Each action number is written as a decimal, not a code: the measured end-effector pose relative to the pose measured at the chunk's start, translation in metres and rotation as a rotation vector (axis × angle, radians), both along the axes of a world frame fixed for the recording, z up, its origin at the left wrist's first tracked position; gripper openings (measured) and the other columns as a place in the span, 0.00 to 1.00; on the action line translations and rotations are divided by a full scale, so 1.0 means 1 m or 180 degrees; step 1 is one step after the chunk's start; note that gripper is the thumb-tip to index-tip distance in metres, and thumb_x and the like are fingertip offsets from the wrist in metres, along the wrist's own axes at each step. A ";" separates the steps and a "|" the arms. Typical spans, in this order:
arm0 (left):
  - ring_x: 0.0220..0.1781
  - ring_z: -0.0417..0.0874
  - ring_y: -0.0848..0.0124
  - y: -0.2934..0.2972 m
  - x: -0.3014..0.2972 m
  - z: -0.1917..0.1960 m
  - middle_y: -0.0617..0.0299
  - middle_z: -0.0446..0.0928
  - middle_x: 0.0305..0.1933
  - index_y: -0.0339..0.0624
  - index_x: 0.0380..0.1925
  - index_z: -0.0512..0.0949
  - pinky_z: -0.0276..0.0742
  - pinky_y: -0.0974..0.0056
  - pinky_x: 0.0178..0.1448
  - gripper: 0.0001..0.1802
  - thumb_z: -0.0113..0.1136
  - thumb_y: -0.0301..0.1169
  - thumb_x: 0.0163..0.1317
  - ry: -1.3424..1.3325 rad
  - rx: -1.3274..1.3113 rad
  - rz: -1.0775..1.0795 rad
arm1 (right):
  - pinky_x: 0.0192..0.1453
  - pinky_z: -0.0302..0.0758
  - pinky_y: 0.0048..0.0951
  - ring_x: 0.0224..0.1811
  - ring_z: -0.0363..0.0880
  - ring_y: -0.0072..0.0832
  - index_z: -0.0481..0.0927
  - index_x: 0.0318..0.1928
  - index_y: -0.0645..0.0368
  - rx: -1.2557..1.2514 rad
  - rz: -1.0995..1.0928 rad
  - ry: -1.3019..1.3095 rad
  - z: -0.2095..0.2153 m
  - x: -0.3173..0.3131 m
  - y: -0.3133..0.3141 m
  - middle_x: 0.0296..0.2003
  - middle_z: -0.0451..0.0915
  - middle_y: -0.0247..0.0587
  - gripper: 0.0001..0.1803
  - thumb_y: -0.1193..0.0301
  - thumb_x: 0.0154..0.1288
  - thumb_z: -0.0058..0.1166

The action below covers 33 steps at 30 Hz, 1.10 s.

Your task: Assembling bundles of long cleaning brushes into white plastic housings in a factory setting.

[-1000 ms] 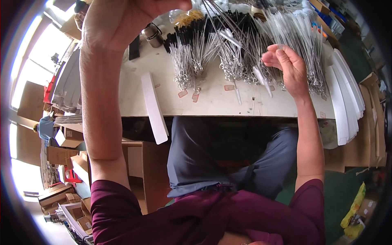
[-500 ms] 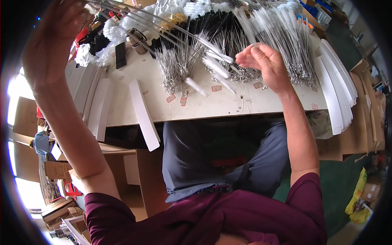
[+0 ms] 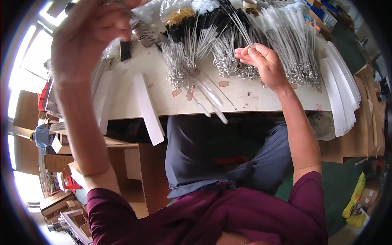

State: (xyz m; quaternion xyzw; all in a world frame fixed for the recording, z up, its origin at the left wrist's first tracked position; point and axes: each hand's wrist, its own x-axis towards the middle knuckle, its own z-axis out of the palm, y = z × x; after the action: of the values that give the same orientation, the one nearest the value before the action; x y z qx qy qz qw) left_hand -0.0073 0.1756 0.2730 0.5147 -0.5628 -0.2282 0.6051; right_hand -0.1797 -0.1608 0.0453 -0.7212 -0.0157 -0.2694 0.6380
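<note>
My left hand point(image 3: 87, 41) is raised high at the upper left, smeared by motion. It closes on several thin wire-stemmed brushes, whose pale ends point(image 3: 213, 97) hang blurred over the table's front edge. Above the table, my right hand point(image 3: 265, 61) pinches the lower ends of a few black-bristled wire brushes point(image 3: 239, 22) between thumb and fingers. Their bristles point away, toward the far edge. Behind and beside that hand lie bundles of looped wire brushes: black-bristled ones point(image 3: 226, 51) in the middle and white-bristled ones point(image 3: 292, 49) at the right.
White card strips lie at the right point(image 3: 337, 94) and left of the white table point(image 3: 188, 102); one strip point(image 3: 149, 110) overhangs its front edge. A dark phone point(image 3: 125, 50) and a partly hidden metal flask point(image 3: 141, 32) stand far left. An open carton point(image 3: 153, 179) sits below.
My left hand has swung right and nearer, and the brushes' pale ends have dropped toward the table's front edge. My right hand has stayed nearly in place. The view has shifted slightly.
</note>
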 end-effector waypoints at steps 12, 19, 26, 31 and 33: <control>0.40 0.89 0.63 -0.073 -0.012 -0.100 0.39 0.84 0.49 0.35 0.46 0.75 0.87 0.61 0.44 0.14 0.49 0.36 0.79 0.0295 0.0532 0.0445 | 0.47 0.88 0.41 0.41 0.90 0.45 0.77 0.51 0.69 0.1780 0.1702 0.1081 -0.015 -0.051 0.077 0.42 0.86 0.59 0.17 0.66 0.83 0.42; 0.38 0.89 0.67 -0.080 -0.016 -0.153 0.48 0.85 0.41 0.36 0.43 0.75 0.88 0.63 0.41 0.12 0.55 0.35 0.78 0.0177 0.0671 0.0920 | 0.42 0.87 0.33 0.36 0.89 0.34 0.77 0.52 0.68 0.1784 0.1527 0.1332 -0.044 -0.084 0.087 0.38 0.86 0.50 0.18 0.64 0.84 0.42; 0.33 0.87 0.70 -0.083 -0.016 -0.185 0.56 0.83 0.34 0.35 0.42 0.75 0.87 0.65 0.35 0.10 0.57 0.32 0.77 0.0139 0.0761 0.1549 | 0.30 0.81 0.24 0.26 0.83 0.23 0.77 0.55 0.65 0.1674 0.1072 0.1586 -0.054 -0.103 0.103 0.32 0.84 0.42 0.19 0.60 0.85 0.42; 0.30 0.85 0.72 -0.085 -0.024 -0.205 0.57 0.82 0.32 0.34 0.42 0.75 0.85 0.66 0.33 0.08 0.56 0.30 0.76 0.0158 0.0797 0.1782 | 0.22 0.69 0.16 0.19 0.74 0.14 0.78 0.56 0.62 0.1574 0.0856 0.1513 -0.062 -0.109 0.113 0.30 0.83 0.38 0.21 0.57 0.84 0.43; 0.28 0.84 0.75 -0.084 -0.027 -0.209 0.59 0.81 0.27 0.34 0.36 0.74 0.81 0.68 0.29 0.08 0.58 0.27 0.75 0.0263 0.0676 0.1902 | 0.21 0.67 0.16 0.19 0.72 0.13 0.79 0.56 0.62 0.1472 0.0785 0.1556 -0.064 -0.111 0.116 0.29 0.81 0.37 0.20 0.57 0.84 0.45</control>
State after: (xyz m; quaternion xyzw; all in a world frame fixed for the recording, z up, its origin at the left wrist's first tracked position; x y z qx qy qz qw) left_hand -0.0340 0.0913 0.0639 0.7079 -0.3347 -0.1185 0.6106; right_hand -0.2904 -0.0446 -0.0190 -0.5936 0.1118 -0.0063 0.7970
